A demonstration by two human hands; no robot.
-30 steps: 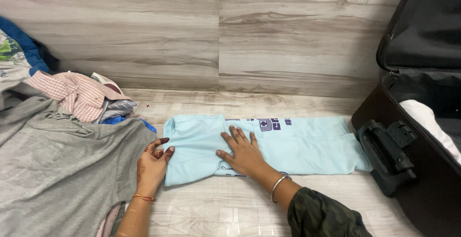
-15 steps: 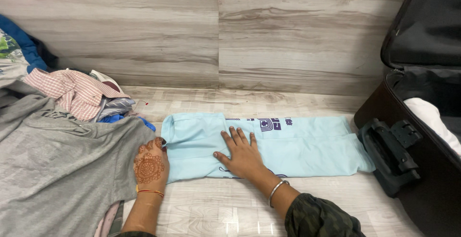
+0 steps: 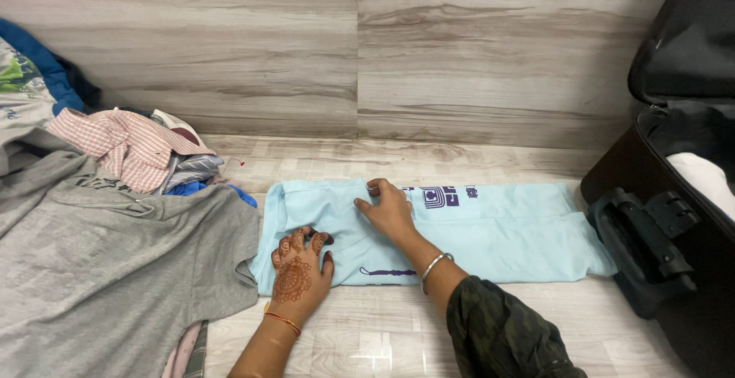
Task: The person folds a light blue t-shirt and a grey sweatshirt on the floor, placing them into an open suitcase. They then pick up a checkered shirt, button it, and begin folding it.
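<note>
A light blue T-shirt [image 3: 498,229] with a dark print lies folded lengthwise on the pale wood floor. My left hand [image 3: 300,271], patterned with henna, rests flat on the shirt's near left corner, fingers spread. My right hand [image 3: 387,211] lies on the shirt's middle near its far edge, fingers curled on the fabric. A metal bangle sits on my right wrist and a thread band on my left.
A grey T-shirt [image 3: 99,271] is spread at the left, with a checked pink shirt [image 3: 126,144] and other clothes heaped behind it. An open black suitcase [image 3: 674,217] holding a white garment [image 3: 704,179] stands at the right. A wood-panel wall [image 3: 344,49] runs behind.
My left hand moved from the grey shirt's edge onto the blue shirt's left corner. My right hand slid from the shirt's near side up toward its far edge.
</note>
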